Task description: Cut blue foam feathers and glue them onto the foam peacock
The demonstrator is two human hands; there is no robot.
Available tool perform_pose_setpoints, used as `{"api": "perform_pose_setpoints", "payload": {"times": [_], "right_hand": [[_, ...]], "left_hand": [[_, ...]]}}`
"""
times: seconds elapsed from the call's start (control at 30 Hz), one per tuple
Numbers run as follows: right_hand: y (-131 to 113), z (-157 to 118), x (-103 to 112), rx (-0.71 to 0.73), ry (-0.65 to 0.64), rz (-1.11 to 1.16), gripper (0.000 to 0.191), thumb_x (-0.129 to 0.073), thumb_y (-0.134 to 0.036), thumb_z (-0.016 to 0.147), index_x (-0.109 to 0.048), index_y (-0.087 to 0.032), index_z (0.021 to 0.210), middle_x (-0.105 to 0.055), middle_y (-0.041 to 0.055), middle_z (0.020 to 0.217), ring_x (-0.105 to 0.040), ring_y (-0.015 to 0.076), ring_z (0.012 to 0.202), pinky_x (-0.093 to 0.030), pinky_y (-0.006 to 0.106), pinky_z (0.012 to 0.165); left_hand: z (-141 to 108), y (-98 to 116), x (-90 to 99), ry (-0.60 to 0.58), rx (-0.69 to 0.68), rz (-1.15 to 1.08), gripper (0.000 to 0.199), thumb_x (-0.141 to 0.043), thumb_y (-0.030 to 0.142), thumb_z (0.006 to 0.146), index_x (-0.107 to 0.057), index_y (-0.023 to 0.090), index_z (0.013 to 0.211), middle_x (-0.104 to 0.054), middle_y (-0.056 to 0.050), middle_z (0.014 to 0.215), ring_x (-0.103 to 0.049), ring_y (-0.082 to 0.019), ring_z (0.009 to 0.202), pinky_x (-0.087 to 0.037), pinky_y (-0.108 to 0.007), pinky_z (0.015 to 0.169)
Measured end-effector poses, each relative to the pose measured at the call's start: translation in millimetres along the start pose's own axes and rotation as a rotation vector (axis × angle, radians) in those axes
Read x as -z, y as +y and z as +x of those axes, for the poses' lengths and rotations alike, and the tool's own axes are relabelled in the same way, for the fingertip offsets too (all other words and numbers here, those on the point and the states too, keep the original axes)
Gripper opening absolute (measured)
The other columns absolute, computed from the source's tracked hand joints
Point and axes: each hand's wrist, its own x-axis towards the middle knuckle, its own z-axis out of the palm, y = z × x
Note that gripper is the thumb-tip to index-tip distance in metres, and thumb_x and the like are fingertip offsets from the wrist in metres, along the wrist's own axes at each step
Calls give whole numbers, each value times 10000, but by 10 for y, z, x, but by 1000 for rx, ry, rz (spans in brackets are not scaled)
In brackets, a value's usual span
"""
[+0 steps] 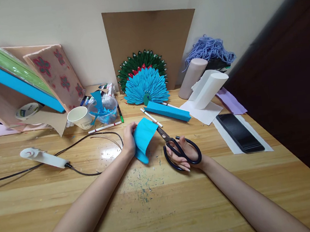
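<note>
Now, left hand: we grip the blue paper with our left hand at its left edge, above the middle of the tabletop.
Right hand: our right hand holds the black-handled scissors, fingers around the loops.
Blades: they meet the paper's right edge; we cannot tell how far they are open.
Cutting: we likely do best to keep the sheet taut near the blades, left fingertips clear, and turn paper rather than wrist.
Blue paper: thin and matte, it bows, its near end curling under, so we judge that it could buckle if pinched loosely.
Far middle: we see crisp blue pleats in a fan, with red and spiky dark-green tiers behind, against a flat brown board.
Far left: ragged blue scraps fill a clear round tub.
</note>
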Motion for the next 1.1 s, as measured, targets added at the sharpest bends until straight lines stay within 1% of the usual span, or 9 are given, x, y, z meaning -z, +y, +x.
{"api": "perform_pose_setpoints", "payload": {"times": [0.13, 0.27, 0.37, 0.43, 0.5, 0.67, 0.77, 0.93, 1.1], "right_hand": [[-26, 26, -35, 155, 127, 27, 644, -381, -795, 687, -493, -161, 723, -345, -108, 350, -257, 37, 215, -330, 147, 222], [-51, 41, -51, 209, 183, 40, 645, -375, -802, 681, -491, -168, 714, -331, -112, 346, -232, 33, 218, -322, 144, 218], [-43, 37, -56, 184, 172, 29, 637, -393, -794, 683, -494, -167, 725, -344, -112, 354, -245, 31, 225, -333, 140, 227], [-27, 34, -53, 167, 162, 8, 637, -386, -792, 687, -494, -166, 733, -353, -112, 359, -258, 32, 224, -343, 142, 231], [-10, 33, -44, 160, 161, -10, 639, -369, -792, 694, -489, -166, 737, -358, -113, 363, -267, 34, 222, -347, 145, 231], [8, 34, -20, 134, 147, -32, 649, -352, -797, 694, -483, -164, 743, -371, -108, 369, -297, 42, 223, -360, 161, 231], [11, 31, -12, 130, 136, -42, 640, -355, -791, 700, -479, -166, 754, -382, -107, 374, -308, 44, 225, -368, 163, 236], [24, 30, 11, 88, 71, -31, 657, -380, -807, 666, -479, -165, 760, -400, -105, 369, -312, 44, 219, -375, 166, 233], [32, 37, 19, 66, 77, -33, 673, -381, -822, 645, -477, -164, 751, -398, -106, 362, -314, 44, 215, -377, 167, 229]], "left_hand": [[-14, 73, 2, -214, 248, -188, 367, -507, 515, 684, -549, 170, 569, -508, -22, 490, -527, -164, 519, -398, -263, 492], [-28, 125, 22, -252, 325, -393, 284, -472, 388, 707, -538, 175, 531, -505, -23, 447, -431, -118, 389, -351, -251, 411], [-49, 133, 8, -293, 341, -524, 161, -483, 248, 673, -613, 159, 639, -656, -68, 671, -480, -111, 453, -416, -256, 471], [-82, 115, -27, -350, 346, -479, 170, -534, 143, 616, -655, 141, 735, -686, -91, 878, -555, -123, 587, -463, -252, 572], [-132, 80, -74, -403, 306, -350, 228, -599, 88, 589, -668, 131, 802, -674, -94, 949, -584, -143, 695, -471, -250, 637], [-247, 24, -168, -365, 74, 10, 191, -763, 221, 583, -635, 154, 708, -646, -52, 734, -552, -155, 672, -443, -271, 641], [-245, 24, -175, -380, 72, 67, 219, -762, 302, 607, -643, 148, 707, -659, -65, 735, -553, -155, 664, -436, -272, 638], [-136, -23, -132, -429, 280, -232, 263, -735, 353, 662, -665, 123, 769, -683, -125, 915, -620, -183, 837, -467, -274, 751], [-61, -55, -104, -299, 301, -507, 243, -803, 211, 574, -606, 141, 697, -630, -1, 727, -602, -90, 706, -477, -212, 724]]}}
